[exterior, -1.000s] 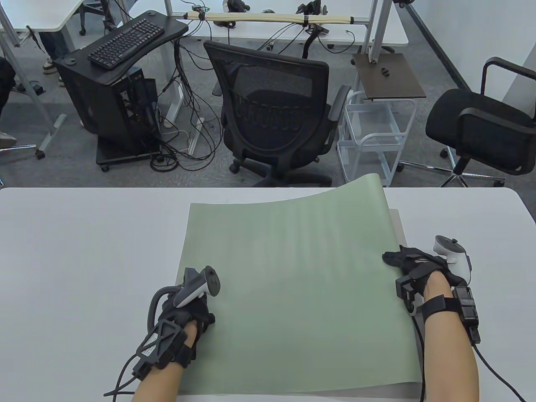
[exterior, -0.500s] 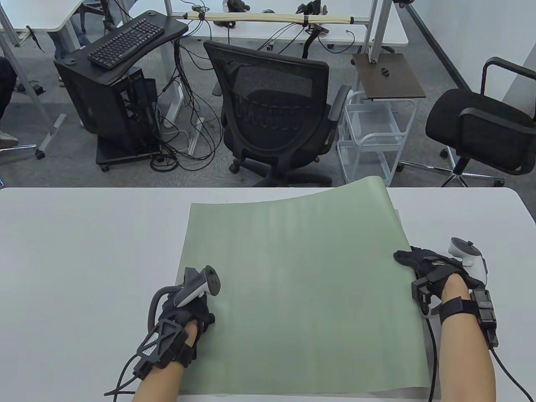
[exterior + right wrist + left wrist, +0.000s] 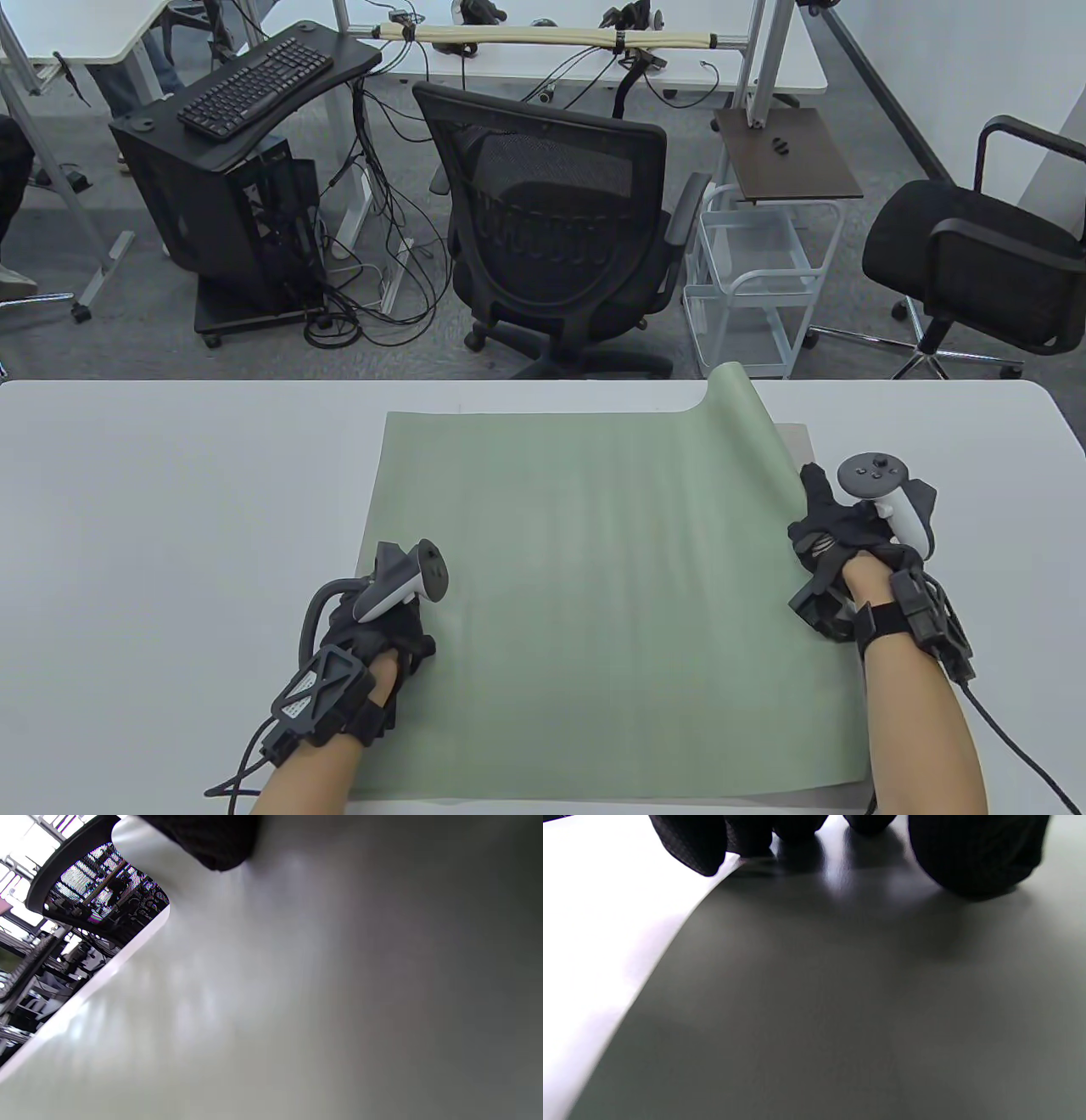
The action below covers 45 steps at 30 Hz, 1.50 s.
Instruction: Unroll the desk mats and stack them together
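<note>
Pressing down on both side edges, your hands pin the green mat [image 3: 594, 586] flat on the counter [image 3: 170, 509]. Left hand [image 3: 382, 620] rests on the near-left edge, fingers [image 3: 687, 844] curled at the border where mat meets counter; whether they pinch the edge or just press it, cannot tell. Right hand [image 3: 848, 535] lies on the right edge, fingers stretched toward the far corner, gripping nothing that shows

Change over the last second: the broad lifted wave along the far-right side has dropped. Your right hand has slid forward and inward along the edge. Only a narrow curl [image 3: 734, 386] at the far-right corner stands up now; the rest of the far edge lies flat

Green mat sits on top of a grey mat [image 3: 797, 437]. A thin strip of grey shows at the far right and along the near edge, so the stack looks roughly squared

Reading: unrolling is nearly done. What's left, likely, is flattening that corner. It may spring back when you let go. Watch that pressing there doesn't skew the top mat off the lower one
</note>
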Tool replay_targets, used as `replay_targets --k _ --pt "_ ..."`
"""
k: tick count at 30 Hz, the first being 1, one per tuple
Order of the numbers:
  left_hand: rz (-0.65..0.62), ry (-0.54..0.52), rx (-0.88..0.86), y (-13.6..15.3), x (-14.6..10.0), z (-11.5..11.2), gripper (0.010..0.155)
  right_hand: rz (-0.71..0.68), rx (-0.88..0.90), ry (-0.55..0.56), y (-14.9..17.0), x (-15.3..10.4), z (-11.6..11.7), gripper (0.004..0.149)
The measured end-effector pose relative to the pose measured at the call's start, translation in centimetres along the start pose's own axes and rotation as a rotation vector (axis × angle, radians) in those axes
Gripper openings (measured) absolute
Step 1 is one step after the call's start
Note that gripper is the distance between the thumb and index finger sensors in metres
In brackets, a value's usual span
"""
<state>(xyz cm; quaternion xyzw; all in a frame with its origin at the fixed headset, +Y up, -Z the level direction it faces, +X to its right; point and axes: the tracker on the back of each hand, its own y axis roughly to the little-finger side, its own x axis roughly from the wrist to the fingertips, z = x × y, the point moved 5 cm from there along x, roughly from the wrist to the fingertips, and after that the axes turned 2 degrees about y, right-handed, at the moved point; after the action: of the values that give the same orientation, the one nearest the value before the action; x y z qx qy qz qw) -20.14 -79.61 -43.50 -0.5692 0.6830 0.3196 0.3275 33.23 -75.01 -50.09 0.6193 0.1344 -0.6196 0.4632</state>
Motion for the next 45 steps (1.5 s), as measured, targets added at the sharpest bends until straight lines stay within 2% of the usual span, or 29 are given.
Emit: replay_targets --k 10,19,25,29,35,45 --pt "-0.004 0.005 0.021 -0.2 0.0 0.1 0.072 0.11 -0.439 0.161 -2.0 -0.7 1.1 0.079" --pt "0.01 0.022 0.017 -0.3 0.0 0.0 0.072 0.238 -0.789 0.207 -4.2 -0.3 2.6 0.079" --pt "0.013 0.024 0.019 -0.3 0.0 0.0 0.073 0.349 -0.947 0.183 -4.9 0.2 3.3 0.078" --pt "0.014 0.027 0.017 -0.4 0.0 0.1 0.073 0.424 -0.995 0.112 -4.1 1.0 3.6 0.072" --pt "0.013 0.026 0.015 -0.3 0.0 0.1 0.073 0.476 -0.937 0.062 -1.8 2.0 3.3 0.069" --pt "0.017 0.028 0.019 -0.4 0.0 0.1 0.073 0.445 -0.748 -0.02 0.8 3.2 2.6 0.067"
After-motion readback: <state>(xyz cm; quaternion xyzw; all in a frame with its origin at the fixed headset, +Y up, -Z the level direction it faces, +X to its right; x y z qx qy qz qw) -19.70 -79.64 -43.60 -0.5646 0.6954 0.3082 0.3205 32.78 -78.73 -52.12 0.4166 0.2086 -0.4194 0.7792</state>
